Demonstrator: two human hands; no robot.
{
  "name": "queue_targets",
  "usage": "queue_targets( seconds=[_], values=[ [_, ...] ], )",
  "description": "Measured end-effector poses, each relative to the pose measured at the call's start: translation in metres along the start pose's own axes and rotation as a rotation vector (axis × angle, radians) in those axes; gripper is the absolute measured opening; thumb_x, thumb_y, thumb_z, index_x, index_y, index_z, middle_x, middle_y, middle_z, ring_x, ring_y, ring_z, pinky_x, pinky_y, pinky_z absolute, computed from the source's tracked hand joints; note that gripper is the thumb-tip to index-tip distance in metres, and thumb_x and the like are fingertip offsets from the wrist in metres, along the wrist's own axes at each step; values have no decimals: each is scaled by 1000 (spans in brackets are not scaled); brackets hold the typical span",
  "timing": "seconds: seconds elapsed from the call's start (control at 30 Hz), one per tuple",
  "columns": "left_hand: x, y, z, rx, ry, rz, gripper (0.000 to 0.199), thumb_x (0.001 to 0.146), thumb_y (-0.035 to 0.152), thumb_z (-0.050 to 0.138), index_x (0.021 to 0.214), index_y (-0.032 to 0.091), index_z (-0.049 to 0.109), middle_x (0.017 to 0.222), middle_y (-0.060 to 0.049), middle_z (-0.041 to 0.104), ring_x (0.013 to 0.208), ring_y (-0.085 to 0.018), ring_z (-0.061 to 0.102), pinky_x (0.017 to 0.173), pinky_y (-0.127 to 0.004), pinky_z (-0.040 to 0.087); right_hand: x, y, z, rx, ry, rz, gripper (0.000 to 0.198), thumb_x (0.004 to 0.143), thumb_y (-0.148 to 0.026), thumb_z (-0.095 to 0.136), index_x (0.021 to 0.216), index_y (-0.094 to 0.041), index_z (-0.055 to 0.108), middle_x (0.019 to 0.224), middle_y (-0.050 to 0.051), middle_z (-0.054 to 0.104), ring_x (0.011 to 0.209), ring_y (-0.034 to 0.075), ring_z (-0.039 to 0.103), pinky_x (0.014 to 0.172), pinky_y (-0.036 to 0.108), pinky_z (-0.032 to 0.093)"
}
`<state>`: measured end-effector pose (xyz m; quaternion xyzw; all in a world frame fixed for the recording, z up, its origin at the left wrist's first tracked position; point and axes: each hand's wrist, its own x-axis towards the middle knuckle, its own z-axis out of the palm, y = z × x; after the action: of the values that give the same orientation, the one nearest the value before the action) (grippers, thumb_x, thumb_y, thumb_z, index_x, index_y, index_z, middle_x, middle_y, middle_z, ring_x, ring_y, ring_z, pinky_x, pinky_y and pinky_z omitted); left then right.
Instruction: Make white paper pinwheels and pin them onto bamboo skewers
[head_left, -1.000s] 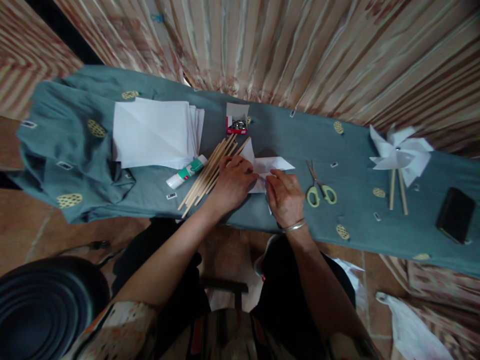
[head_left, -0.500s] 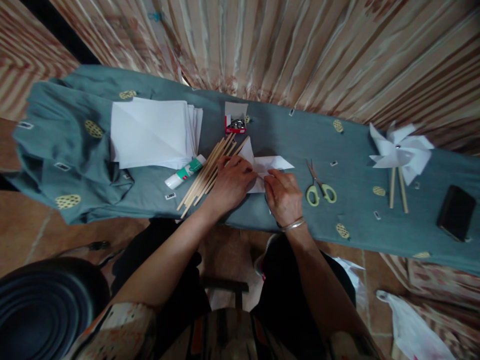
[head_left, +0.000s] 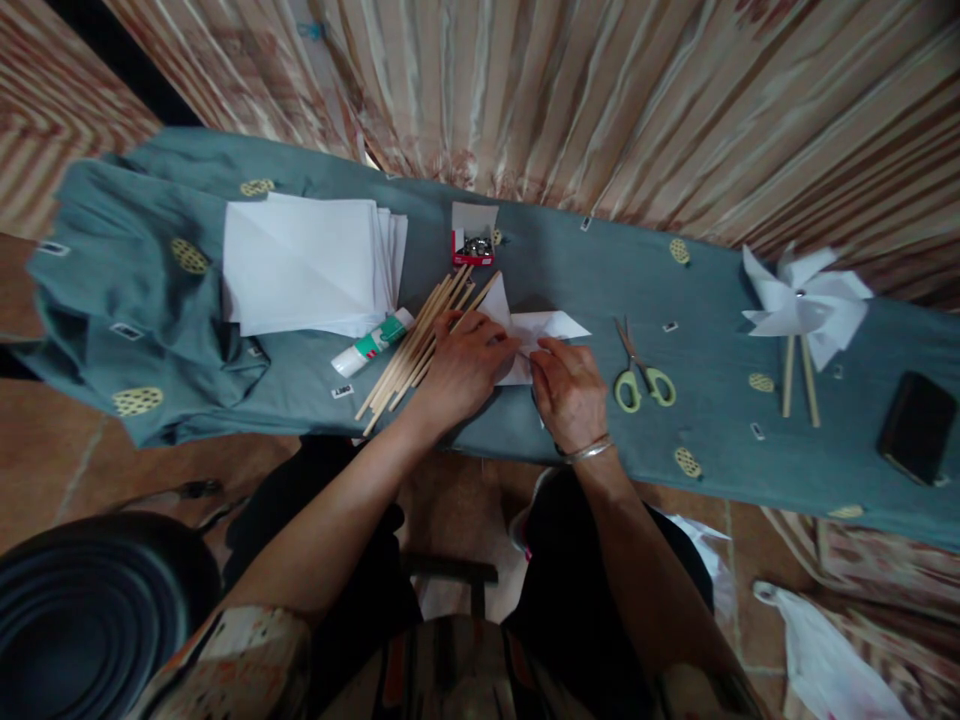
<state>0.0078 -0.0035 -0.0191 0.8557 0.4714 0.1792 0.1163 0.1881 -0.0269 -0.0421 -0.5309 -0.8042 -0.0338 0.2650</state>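
A partly folded white paper pinwheel [head_left: 553,325] lies at the front of the table, its pointed blades spreading away from my hands. My left hand [head_left: 471,362] presses and pinches the paper near its middle, fingers closed. From the other side my right hand [head_left: 571,392], with a bracelet at the wrist, has thumb and finger closed on the paper's edge. The two hands' fingertips nearly meet. Beside my left hand lie several thin wooden sticks [head_left: 411,350]. Scissors with green handles [head_left: 645,385] rest to the right of my right hand.
A stack of white paper [head_left: 300,265] and a glue stick [head_left: 373,342] lie on the left. Behind the sticks stands an open small box of metal pins [head_left: 474,248]. A finished pinwheel [head_left: 806,295] on sticks and a dark phone-like object [head_left: 916,428] lie at right.
My left fingertips have shifted slightly to the right over the middle of the paper. The right hand has barely moved, and the view has shifted very slightly.
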Motion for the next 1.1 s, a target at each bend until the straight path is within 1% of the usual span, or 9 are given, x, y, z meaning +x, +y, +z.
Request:
queue_targets(
  seconds=[0.1,0.3,0.47,0.63,0.8,0.93,1.1],
  values=[
    [0,1,-1,-4,-12,4,29,94,19,49,115,23,68,110,-8,69,112,-28,50,98,-51,31,0,-1,-1,10,-14,3,24,95,-17,47,101,-17,70,116,12,70,99,24,61,88,40,53],
    [0,0,3,-1,28,25,28,95,22,47,113,23,69,109,-8,68,110,-27,49,99,-50,31,1,-1,-2,25,-30,7,26,96,-19,45,102,-16,70,116,14,69,101,25,60,90,40,52],
    [0,0,4,-2,43,37,27,95,22,47,111,23,70,106,-8,68,109,-27,48,98,-50,31,1,-1,-2,10,-20,3,25,96,-19,46,100,-18,71,117,11,70,99,24,62,89,41,54],
    [1,1,5,10,53,34,25,95,23,47,106,24,70,104,-8,67,107,-27,49,97,-50,30,1,-2,-3,42,-46,20,28,97,-20,44,103,-18,71,118,13,69,103,25,61,91,43,53],
    [2,1,5,23,42,23,25,96,24,47,106,24,70,104,-8,67,108,-27,49,96,-48,30,1,-3,-3,24,-38,17,27,97,-20,45,101,-18,72,117,12,70,101,25,61,90,42,54],
    [2,1,6,19,52,31,25,96,24,48,109,24,69,106,-7,67,109,-27,49,98,-49,30,2,-2,-3,23,-28,13,25,96,-19,47,99,-17,72,115,13,70,99,24,61,89,40,54],
    [1,2,7,19,63,33,25,95,23,48,106,25,70,105,-7,67,108,-27,50,99,-50,29,2,-2,-3,10,-26,13,25,96,-19,46,98,-19,71,115,11,70,98,24,62,88,41,54]
  ],
)
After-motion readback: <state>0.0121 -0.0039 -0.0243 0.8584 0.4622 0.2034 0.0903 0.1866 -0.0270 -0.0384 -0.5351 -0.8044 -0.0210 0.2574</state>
